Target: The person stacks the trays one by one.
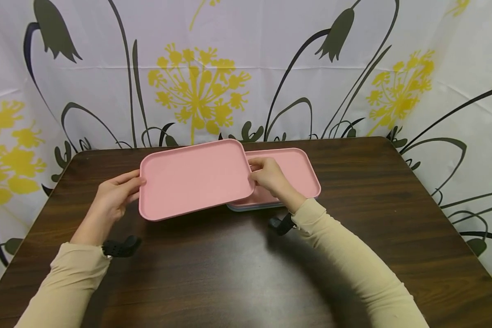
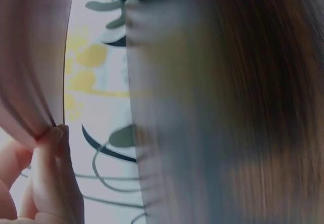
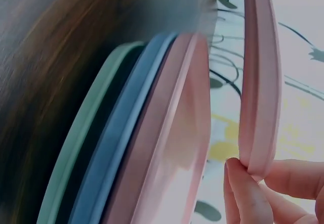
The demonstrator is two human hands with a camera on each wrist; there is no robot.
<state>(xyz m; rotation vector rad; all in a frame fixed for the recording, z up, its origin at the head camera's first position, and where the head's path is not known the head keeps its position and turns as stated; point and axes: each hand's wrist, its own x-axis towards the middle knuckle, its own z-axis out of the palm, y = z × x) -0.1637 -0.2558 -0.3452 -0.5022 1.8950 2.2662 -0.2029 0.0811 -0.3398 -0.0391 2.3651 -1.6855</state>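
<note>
A pink rectangular tray [image 1: 194, 180] with rounded corners and a low rim is held up off the table, tilted with its right end higher. My left hand [image 1: 114, 196] pinches its left short edge between thumb and fingers. At the opposite short edge, my right hand [image 1: 268, 175] pinches the rim. Behind and to the right lies a stack of trays, topped by a second pink tray [image 1: 299, 173] that the lifted one partly covers. In the right wrist view, a blue tray [image 3: 124, 128] and a light green tray [image 3: 86, 133] sit beneath that pink one.
The stack rests on a dark wooden table [image 1: 213, 273] near its back edge. A white curtain [image 1: 270, 50] with yellow flowers and grey-green plants hangs behind and beside the table. Each wrist wears a black band, the left one [image 1: 120, 247] and the right one [image 1: 282, 224].
</note>
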